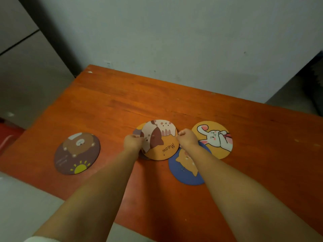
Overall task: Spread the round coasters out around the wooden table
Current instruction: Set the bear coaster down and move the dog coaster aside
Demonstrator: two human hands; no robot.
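Observation:
On the orange wooden table (122,105) several round coasters lie. An orange "Meow" cat coaster (160,139) tops a small stack in the middle; my left hand (133,142) grips its left edge and my right hand (187,137) grips its right edge. Another coaster (137,131) peeks out under it at the left. A blue coaster with an orange cat (185,169) lies partly under my right forearm. To the right sits a yellow rabbit coaster (214,138). A brown bear coaster (76,153) lies apart at the left.
A pale wall (174,41) runs along the table's far edge. Grey cabinet panels (26,67) stand at the left, with something red (7,137) on the floor below. The table's near-left edge (52,193) borders a light floor.

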